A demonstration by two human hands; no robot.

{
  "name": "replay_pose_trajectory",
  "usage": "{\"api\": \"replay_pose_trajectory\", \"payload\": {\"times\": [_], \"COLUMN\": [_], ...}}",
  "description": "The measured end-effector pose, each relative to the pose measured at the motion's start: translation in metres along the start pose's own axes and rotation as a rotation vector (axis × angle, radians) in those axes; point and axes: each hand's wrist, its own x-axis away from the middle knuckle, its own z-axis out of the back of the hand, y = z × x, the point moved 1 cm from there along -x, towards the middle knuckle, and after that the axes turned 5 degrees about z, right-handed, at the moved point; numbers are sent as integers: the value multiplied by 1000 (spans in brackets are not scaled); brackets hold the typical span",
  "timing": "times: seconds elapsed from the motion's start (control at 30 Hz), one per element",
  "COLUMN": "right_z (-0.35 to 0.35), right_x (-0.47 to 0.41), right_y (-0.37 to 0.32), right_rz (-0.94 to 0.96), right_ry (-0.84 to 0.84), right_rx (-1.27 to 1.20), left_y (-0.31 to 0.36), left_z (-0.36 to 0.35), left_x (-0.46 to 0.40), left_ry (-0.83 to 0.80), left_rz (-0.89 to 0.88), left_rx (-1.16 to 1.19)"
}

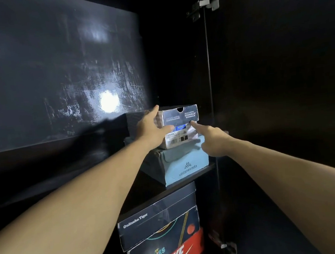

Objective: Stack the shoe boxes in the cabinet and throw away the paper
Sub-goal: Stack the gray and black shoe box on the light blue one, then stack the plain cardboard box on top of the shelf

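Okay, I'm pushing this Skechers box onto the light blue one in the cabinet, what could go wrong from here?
1. The Skechers box sits skewed on the light blue veranevada box, which looks dented on top; it may end up tilted or slide off.
2. The blue box already overhangs the shelf edge, so a hard push could shift the whole stack.
3. Your right hand touches the box with one fingertip only, while the left hand presses its side, so it may twist.

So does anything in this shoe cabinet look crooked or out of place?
Only slightly: the Skechers box sits turned askew on the light blue Veranevada box, front edges not parallel. Both hands touch it.
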Motion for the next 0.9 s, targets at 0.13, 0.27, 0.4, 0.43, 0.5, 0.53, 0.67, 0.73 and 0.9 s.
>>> {"api": "replay_pose_trajectory", "payload": {"times": [0.13,0.27,0.4,0.43,0.5,0.53,0.67,0.73,0.9], "right_z": [-4,-6,1,4,16,23,58,76,128], "right_x": [-4,-1,10,15,28,37,81,107,193], "right_y": [5,10,13,14,15,14,18,24,49], "right_rz": [9,29,13,7,-7,-10,-51,-78,-187], "right_ry": [-3,-40,-36,-30,-23,-21,19,21,28], "right_rx": [24,30,58,65,57,57,69,62,111], "left_y": [2,5,16,20,27,30,53,67,110], "left_z": [-8,-11,-12,-13,-15,-17,-32,-41,-69], "left_x": [0,1,16,22,32,37,63,81,137], "left_ry": [13,26,29,41,140,196,160,22,-565], "left_rz": [-3,13,38,53,18,-24,-169,-203,-175], "left_rx": [19,42,-29,-43,-141,-219,-286,-280,-245]}}
